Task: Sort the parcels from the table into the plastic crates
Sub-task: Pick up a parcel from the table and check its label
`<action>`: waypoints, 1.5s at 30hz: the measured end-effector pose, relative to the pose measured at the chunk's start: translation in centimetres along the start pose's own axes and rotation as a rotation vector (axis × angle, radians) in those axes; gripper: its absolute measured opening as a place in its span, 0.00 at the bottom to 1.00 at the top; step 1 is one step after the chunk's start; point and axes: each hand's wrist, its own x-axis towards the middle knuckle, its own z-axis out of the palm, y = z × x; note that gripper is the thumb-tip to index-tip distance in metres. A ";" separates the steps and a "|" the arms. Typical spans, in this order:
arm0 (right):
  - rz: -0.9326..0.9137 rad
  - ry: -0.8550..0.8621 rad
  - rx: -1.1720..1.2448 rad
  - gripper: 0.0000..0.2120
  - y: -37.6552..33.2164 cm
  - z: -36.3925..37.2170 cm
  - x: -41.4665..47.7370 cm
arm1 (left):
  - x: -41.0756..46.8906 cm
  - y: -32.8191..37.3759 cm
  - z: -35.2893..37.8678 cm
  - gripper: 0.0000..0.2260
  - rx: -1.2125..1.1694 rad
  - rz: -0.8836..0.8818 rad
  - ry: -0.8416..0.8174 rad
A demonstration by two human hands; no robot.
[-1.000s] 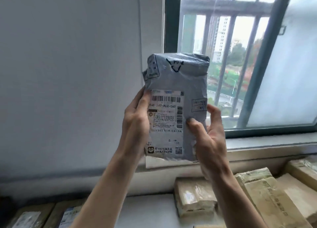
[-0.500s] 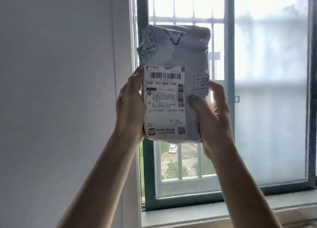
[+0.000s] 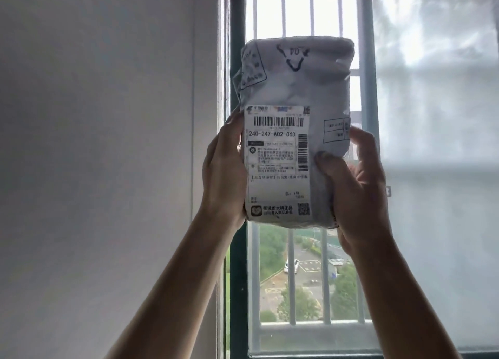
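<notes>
Both hands, the left hand (image 3: 222, 175) and the right hand (image 3: 356, 185), clasp one grey parcel (image 3: 294, 93) upright before the window frame (image 3: 237, 250), label facing the camera. It seems mid-check, not yet crated; neither table nor crates show, so overall progress is unclear.

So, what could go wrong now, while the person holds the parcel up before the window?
1. The left hand and right hand grip only the lower half of the crumpled parcel, held high; it might slip and fall.
2. The view shows only wall and window, so lowering it without looking down might land it in the wrong place.
</notes>
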 end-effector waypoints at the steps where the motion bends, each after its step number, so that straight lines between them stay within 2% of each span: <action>1: -0.005 0.002 0.004 0.14 0.0 -0.2 0.0 | -0.1 0.0 0.2 0.18 -0.007 0.005 0.006; 3: -0.012 0.014 0.018 0.14 0.1 -0.5 -0.1 | -0.2 -0.3 0.4 0.20 -0.008 0.019 0.007; 14: 0.031 0.011 0.046 0.17 0.7 -2.3 -1.6 | -0.9 -3.0 0.8 0.19 -0.003 0.069 -0.141; 18: 0.120 -0.024 0.077 0.18 1.8 -3.0 -3.8 | -2.5 -4.6 0.2 0.26 0.007 0.028 -0.151; 22: 0.260 -0.069 0.172 0.15 3.4 -3.5 -7.7 | -5.8 -6.7 -1.7 0.31 0.075 -0.109 -0.102; 26: 0.496 -0.073 0.368 0.14 5.5 -2.8 -14.5 | -10.7 -9.6 -6.6 0.35 0.190 -0.269 -0.048; 28: 0.617 -0.069 0.363 0.14 6.9 -2.1 -19.1 | -13.5 -11.7 -10.1 0.39 0.241 -0.389 0.004; 30: 0.757 -0.059 0.353 0.15 7.7 -1.4 -24.1 | -17.2 -13.8 -13.6 0.40 0.236 -0.583 0.041; 32: 0.902 -0.071 0.337 0.16 8.2 -0.9 -29.1 | -21.4 -14.5 -16.3 0.36 0.231 -0.734 0.121; 36: 1.185 -0.063 0.320 0.16 7.5 0.6 -38.5 | -29.8 -14.3 -19.6 0.15 0.278 -0.842 0.277; 41: 1.402 -0.167 0.204 0.16 7.4 3.3 -48.0 | -37.9 -15.0 -26.0 0.12 0.347 -1.098 0.374; 45: 1.499 -0.241 0.131 0.21 8.3 7.1 -52.8 | -40.3 -15.5 -31.7 0.12 0.372 -1.207 0.419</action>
